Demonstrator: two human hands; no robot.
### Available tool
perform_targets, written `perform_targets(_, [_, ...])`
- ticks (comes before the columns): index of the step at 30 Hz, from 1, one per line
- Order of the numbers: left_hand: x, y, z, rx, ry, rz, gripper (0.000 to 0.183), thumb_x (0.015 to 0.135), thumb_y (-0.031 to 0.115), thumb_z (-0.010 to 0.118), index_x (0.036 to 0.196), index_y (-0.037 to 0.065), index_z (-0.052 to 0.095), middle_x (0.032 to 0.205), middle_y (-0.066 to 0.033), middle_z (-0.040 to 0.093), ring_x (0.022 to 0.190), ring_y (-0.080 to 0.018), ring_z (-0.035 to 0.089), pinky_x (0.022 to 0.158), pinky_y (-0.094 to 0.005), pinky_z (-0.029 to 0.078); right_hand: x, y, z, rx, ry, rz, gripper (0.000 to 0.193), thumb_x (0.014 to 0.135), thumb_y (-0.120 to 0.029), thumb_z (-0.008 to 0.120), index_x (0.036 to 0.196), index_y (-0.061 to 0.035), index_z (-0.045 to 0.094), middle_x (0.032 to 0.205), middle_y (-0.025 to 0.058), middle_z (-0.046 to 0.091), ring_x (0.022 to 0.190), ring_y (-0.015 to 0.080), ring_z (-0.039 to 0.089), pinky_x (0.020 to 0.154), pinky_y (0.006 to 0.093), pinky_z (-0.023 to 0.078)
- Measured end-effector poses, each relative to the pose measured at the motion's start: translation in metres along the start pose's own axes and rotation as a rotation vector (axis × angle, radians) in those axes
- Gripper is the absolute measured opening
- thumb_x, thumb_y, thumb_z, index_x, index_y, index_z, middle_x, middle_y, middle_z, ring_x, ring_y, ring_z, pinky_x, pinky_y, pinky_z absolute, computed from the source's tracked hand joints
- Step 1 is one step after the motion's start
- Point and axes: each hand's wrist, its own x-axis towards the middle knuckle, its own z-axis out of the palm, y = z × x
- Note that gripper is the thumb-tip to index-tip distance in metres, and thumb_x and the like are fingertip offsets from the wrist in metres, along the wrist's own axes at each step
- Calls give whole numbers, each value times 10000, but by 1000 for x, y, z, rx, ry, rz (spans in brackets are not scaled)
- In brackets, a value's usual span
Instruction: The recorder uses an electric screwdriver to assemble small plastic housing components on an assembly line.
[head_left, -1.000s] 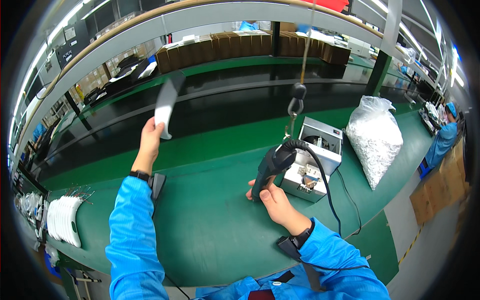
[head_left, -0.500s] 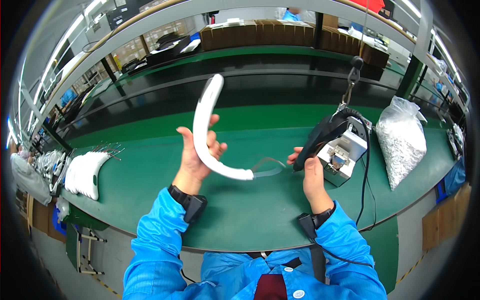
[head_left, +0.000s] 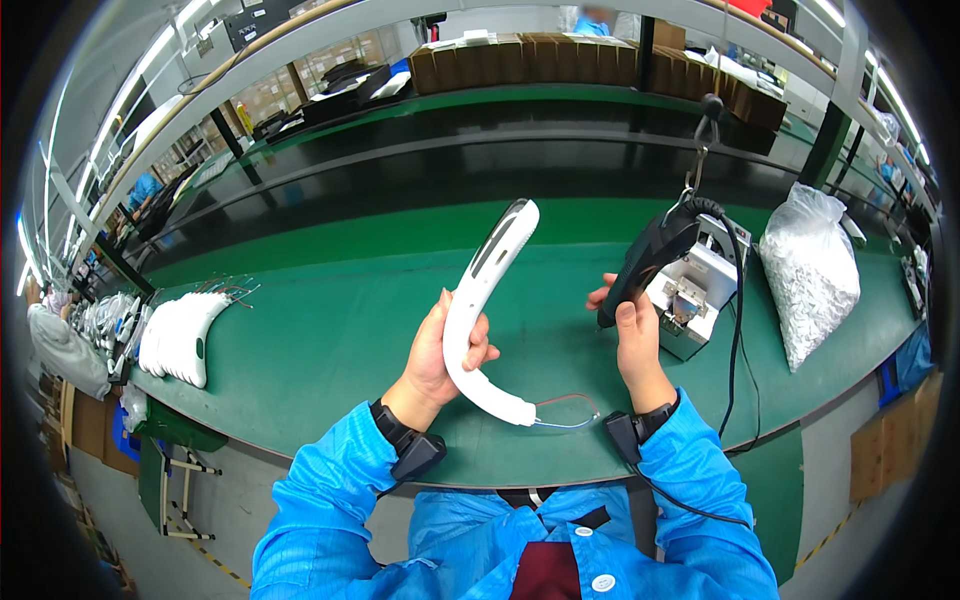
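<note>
My left hand (head_left: 440,362) is closed round the middle of a white curved plastic housing (head_left: 482,300), raised over the green bench. Its upper end has a dark slot, and thin red and blue wires trail from its lower end. In my right hand (head_left: 637,338) is a black electric screwdriver (head_left: 645,262), hung from a hook and tilted with its tip down to the left. Just beyond it stands a silver-white screw feeder (head_left: 690,300), partly hidden by the tool and its cable. The wire ends hang to the left of my right wrist.
Several similar white housings (head_left: 180,340) lie stacked at the left with wires sticking out. A clear bag of small white parts (head_left: 812,275) sits to the right of the feeder. The black conveyor (head_left: 450,165) runs behind the green bench (head_left: 330,400), and cardboard dividers (head_left: 520,65) stand beyond.
The white housing has come down, nearer to me and rightward, and turned so its dark slot shows. My right hand with the screwdriver has shifted slightly right.
</note>
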Motion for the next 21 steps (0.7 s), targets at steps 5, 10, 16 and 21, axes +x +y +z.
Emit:
perform_targets(5, [0,-1,-12,280,10,12,500,981,470,269,1257,82,423,648,-58,495,429,-146,483,679,-360,553,-1,-5,2,57,41,-72,750,835,-568,588,1225,58,451,985,101,603,894,190,589,835,315,446])
perform_targets(10, [2,26,-41,565,-53,181,718,883,670,310,1240,59,425,844,-95,571,659,-178,592,708,-335,530,3,-5,2,45,41,-75,781,796,-613,602,1180,58,490,986,109,612,899,196,600,834,322,458])
perform_targets(16, [14,50,-23,842,98,411,900,718,706,597,1255,0,447,1017,-120,623,889,-201,643,747,-301,525,6,-30,-7,49,109,-150,833,739,-675,606,1140,43,477,980,120,608,889,204,613,801,321,489])
perform_targets(21, [36,38,8,849,76,433,791,735,605,677,1161,-42,518,888,-106,651,817,-201,654,735,-310,531,-6,-55,-37,24,120,-117,882,777,-636,598,1318,30,391,916,108,616,827,195,619,729,298,501])
